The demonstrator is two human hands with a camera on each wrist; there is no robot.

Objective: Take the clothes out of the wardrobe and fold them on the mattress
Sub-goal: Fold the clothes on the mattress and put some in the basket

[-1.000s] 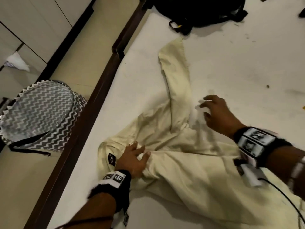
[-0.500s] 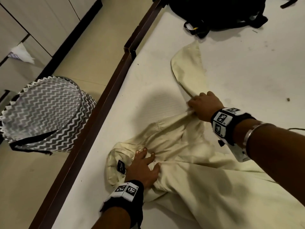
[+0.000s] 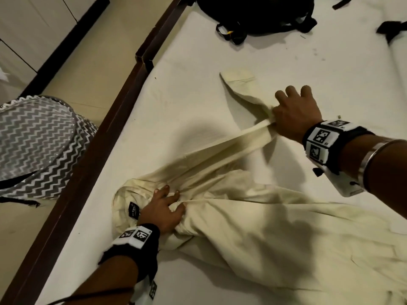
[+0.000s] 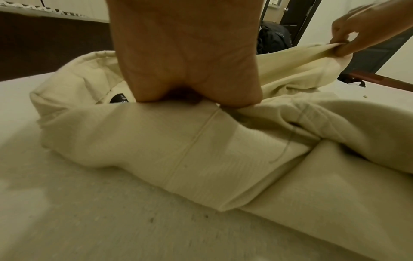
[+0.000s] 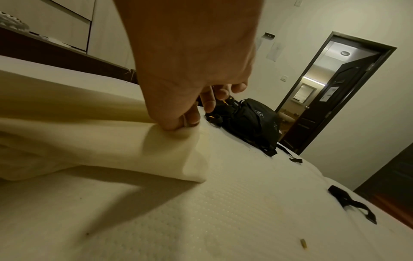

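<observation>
A cream shirt (image 3: 253, 227) lies crumpled on the white mattress (image 3: 187, 102), its collar with a black label (image 3: 133, 210) toward the bed frame. My left hand (image 3: 164, 211) presses flat on the shirt beside the collar, fingers spread; in the left wrist view the left hand (image 4: 190, 84) bears down on the cloth (image 4: 178, 150). My right hand (image 3: 293, 115) pinches the sleeve (image 3: 240, 139) and holds it lifted and stretched, the cuff (image 3: 237, 77) lying beyond it. The right wrist view shows thumb and finger of the right hand (image 5: 181, 123) pinching the sleeve fold (image 5: 134, 150).
A black backpack (image 3: 259, 14) sits at the far end of the mattress, with a loose black strap (image 3: 389, 29) to its right. The dark wooden bed frame (image 3: 92, 161) runs along the left. A zigzag-patterned basket (image 3: 37, 146) stands on the floor by the wardrobe doors (image 3: 26, 25).
My right hand went from hovering over the shirt to pinching the sleeve, then pulled it up and to the right, stretching it taut. The left hand kept pressing by the collar.
</observation>
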